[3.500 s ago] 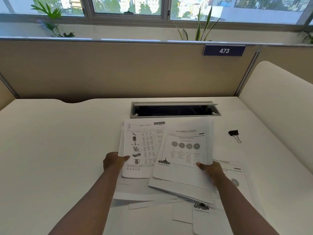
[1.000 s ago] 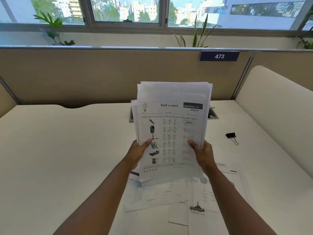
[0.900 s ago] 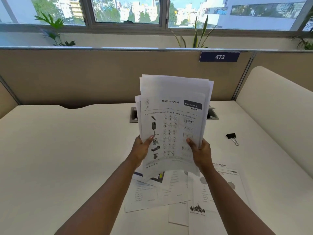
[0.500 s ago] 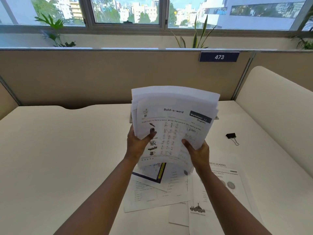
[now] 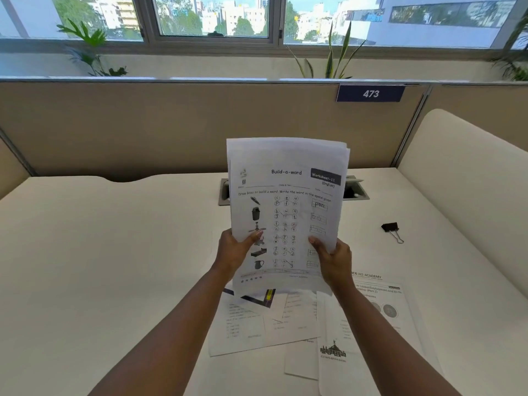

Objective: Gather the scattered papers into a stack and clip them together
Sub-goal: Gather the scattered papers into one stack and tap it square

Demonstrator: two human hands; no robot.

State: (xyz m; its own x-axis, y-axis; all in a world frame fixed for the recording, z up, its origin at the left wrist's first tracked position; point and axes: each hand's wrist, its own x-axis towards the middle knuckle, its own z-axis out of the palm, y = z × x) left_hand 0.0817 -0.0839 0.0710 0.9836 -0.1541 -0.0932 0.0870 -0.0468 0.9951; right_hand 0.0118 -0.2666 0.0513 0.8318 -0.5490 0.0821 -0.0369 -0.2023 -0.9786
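Partly gathered: a sheaf of papers [image 5: 287, 212] held upright above the middle of the table [image 5: 114, 252], "Build-a-word" worksheet facing back, top edges still ragged and fanned toward the right, so not yet squared. Pinched low on both sides, left hand [image 5: 233, 254] with thumb across the front near the lower left edge, right hand [image 5: 333, 260] with thumb on the front near the lower right edge; each grip closed on the sheaf, most of the paper standing free above the thumbs, bottom edge hanging just below them. Still left on the table: several loose sheets [image 5: 288, 324] overlapping directly beneath the sheaf toward the near edge, one with an academy heading reaching out to the right. Also untouched: the black binder clip [image 5: 392, 230], lying well apart toward the right edge, clear of all paper. Remaining, by the look of things: collecting the loose sheets, evening the edges, then clipping.
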